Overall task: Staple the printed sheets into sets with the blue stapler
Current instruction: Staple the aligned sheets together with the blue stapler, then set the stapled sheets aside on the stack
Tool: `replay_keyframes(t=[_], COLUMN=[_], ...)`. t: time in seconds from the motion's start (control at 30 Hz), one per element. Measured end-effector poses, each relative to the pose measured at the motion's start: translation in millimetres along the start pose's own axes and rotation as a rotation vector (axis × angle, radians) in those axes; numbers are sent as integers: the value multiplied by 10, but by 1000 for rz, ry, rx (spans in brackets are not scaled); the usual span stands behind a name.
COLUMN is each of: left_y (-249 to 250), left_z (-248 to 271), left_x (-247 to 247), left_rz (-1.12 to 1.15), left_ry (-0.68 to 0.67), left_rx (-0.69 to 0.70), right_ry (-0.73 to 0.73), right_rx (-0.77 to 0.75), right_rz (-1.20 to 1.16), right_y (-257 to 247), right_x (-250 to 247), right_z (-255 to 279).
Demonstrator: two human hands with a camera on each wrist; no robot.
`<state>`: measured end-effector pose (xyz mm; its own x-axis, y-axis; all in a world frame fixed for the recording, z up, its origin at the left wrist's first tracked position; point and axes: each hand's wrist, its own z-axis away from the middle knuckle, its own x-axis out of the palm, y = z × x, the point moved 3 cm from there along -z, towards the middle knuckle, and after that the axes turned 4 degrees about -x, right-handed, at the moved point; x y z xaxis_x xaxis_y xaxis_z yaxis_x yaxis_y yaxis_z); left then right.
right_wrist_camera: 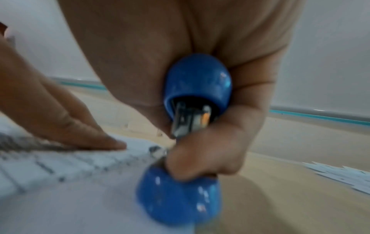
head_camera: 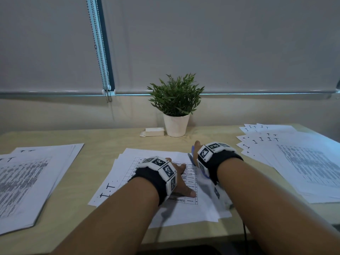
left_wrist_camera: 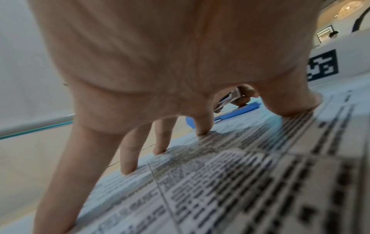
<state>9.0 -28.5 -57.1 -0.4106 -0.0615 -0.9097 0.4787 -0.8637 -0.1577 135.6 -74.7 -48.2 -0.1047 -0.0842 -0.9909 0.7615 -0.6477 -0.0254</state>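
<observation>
A small pile of printed sheets (head_camera: 150, 181) lies in the middle of the wooden desk (head_camera: 103, 144). My left hand (head_camera: 181, 178) presses flat on it with spread, straight fingers (left_wrist_camera: 128, 163). My right hand (head_camera: 197, 147) grips the blue stapler (head_camera: 192, 150) at the pile's far right corner. In the right wrist view the stapler (right_wrist_camera: 197, 79) stands with its jaws apart, my fingers (right_wrist_camera: 210, 155) curled round it between the top arm and the base. The sheet's edge (right_wrist_camera: 70, 182) lies against the stapler; the corner itself is hidden. In the left wrist view the stapler (left_wrist_camera: 238, 110) shows beyond my index finger.
A stack of printed sheets (head_camera: 27, 177) lies at the left, fanned sets (head_camera: 294, 153) at the right. A potted plant (head_camera: 176, 126) and a small white box (head_camera: 153, 132) stand at the back by the wall. A black cable (head_camera: 244, 230) hangs over the near edge.
</observation>
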Motion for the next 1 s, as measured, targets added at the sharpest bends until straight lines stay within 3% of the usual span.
replay_keyframes(t=[0.17, 0.37, 0.43, 0.53, 0.63, 0.8, 0.9, 1.0], left_y=[-59, -70, -91, -281, -425, -409, -481, -690], left_z=[-104, -110, -97, -167, -238, -165, -142, -121], left_x=[75, 96, 4, -200, -310, -314, -323, -308], left_rz=[41, 150, 307, 814, 1218, 1452, 1482, 1497], left_ry=[-16, 3, 104, 260, 147, 66, 70, 177], left_rx=[-17, -33, -104, -201, -153, -41, -66, -163], right_ry=[-19, -42, 2, 49, 91, 158, 184, 140], right_rx=[-40, -146, -252, -368, -451, -538, -540, -349], right_rz=[177, 143, 154, 167, 128, 187, 277, 265], right_y=[-63, -77, -93, -112, -181, -241, -137, 126], right_x=[-72, -228, -280, -392, -480, -551, -555, -542], right_z=[-115, -196, -128, 79, 255, 458, 493, 362])
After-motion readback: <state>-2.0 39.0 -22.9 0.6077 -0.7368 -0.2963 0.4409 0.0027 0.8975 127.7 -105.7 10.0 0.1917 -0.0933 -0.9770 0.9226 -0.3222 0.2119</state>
